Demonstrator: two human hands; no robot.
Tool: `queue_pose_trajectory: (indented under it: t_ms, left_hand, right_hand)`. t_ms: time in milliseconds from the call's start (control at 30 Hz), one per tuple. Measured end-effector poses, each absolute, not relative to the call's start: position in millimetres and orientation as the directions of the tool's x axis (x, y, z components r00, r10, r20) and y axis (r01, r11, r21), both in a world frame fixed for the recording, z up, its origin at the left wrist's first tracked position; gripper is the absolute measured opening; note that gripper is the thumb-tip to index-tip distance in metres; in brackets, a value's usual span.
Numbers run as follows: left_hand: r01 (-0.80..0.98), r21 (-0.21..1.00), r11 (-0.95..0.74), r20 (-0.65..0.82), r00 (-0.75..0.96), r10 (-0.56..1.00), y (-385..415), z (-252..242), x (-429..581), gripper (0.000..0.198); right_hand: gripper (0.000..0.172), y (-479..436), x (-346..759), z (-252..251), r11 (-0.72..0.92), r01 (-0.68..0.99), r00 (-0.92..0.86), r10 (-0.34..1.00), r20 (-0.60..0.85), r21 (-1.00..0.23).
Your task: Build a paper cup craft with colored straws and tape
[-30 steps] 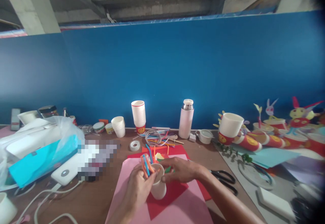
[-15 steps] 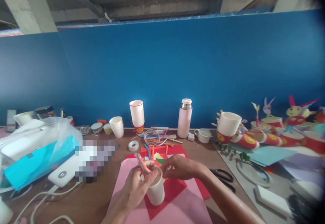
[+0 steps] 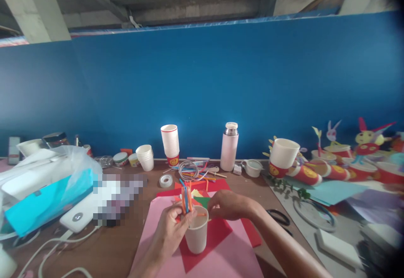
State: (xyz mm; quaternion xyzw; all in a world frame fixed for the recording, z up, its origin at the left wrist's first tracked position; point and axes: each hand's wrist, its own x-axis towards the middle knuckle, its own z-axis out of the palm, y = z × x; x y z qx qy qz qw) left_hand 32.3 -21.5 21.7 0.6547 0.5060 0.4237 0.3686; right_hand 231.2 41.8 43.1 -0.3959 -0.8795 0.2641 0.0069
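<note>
A white paper cup (image 3: 197,238) stands upright on red and pink paper in front of me. My left hand (image 3: 172,227) pinches a bent bundle of orange and blue straws (image 3: 187,200) at the cup's left rim. Inside the cup's mouth a thin orange piece (image 3: 201,215) runs toward the right wall. My right hand (image 3: 227,205) is at the right side of the rim, fingers curled together. Whatever its fingertips hold is too small to make out. Beneath lie a red sheet (image 3: 217,236) and a pink sheet (image 3: 151,244).
Behind the papers lie a tape roll (image 3: 166,181) and a heap of straws and sticks (image 3: 195,170). Stacked cups (image 3: 170,143) and a pink thermos (image 3: 229,152) stand at the back. Black scissors (image 3: 279,218) lie by my right forearm. Decorated cups (image 3: 362,170) crowd the right.
The straw bundle has swung from leaning left to nearly upright. The cup has shifted slightly right, and my right hand has moved slightly right.
</note>
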Motion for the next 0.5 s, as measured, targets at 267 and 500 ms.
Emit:
queue_pose_trajectory:
  t_ms: [267, 500]
  left_hand:
    - [0.409, 0.875, -0.26, 0.251, 0.076, 0.965, -20, 19, 40, 0.032]
    - [0.272, 0.934, -0.23, 0.189, 0.166, 0.968, -22, 26, 44, 0.024]
  right_hand:
    - [0.028, 39, 236, 53, 0.538, 0.697, -0.661, 0.739, -0.132, -0.474]
    - [0.034, 13, 213, 71, 0.642, 0.351, -0.683, 0.674, 0.283, -0.682]
